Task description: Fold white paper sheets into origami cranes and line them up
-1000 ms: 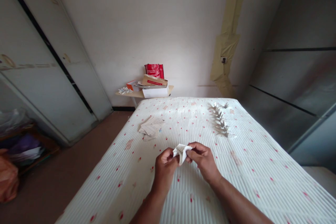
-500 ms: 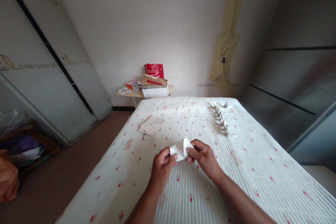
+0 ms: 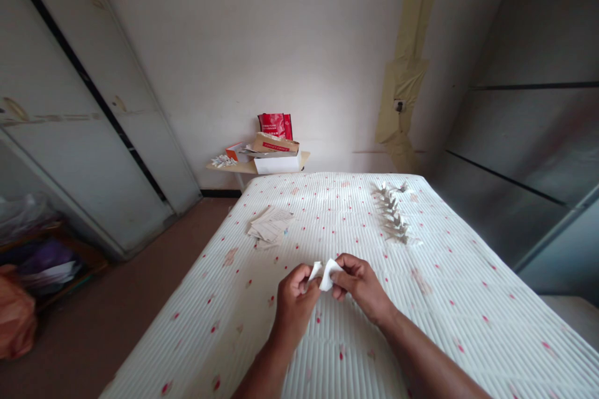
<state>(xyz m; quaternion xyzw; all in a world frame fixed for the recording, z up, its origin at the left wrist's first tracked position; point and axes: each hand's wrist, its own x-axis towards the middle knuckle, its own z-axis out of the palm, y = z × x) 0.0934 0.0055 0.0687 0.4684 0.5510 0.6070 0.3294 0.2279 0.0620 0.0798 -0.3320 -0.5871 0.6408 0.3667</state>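
Observation:
A small white piece of paper [image 3: 330,275], partly folded, is held up over the bed between my two hands. My left hand [image 3: 296,299] pinches its left side between thumb and fingers. On the other side, my right hand [image 3: 360,282] grips the right part, thumb toward me. The fingers cover much of the paper, so its exact folds are hard to see. Beyond my left hand lies a loose pile of printed paper sheets [image 3: 270,225]. Several folded paper cranes [image 3: 394,215] stand in a row past my right hand.
The bed has a white ribbed cover [image 3: 224,318] with red dots. Behind it, a small table [image 3: 243,168] bears boxes, a red bag [image 3: 276,125] and white folded paper pieces [image 3: 223,161]. Cabinets stand left [image 3: 93,112] and right [image 3: 524,118].
The paper's raised, spread-out face has been bent inward, and it now looks smaller and more folded. My left hand has shifted slightly right, closer to my right hand.

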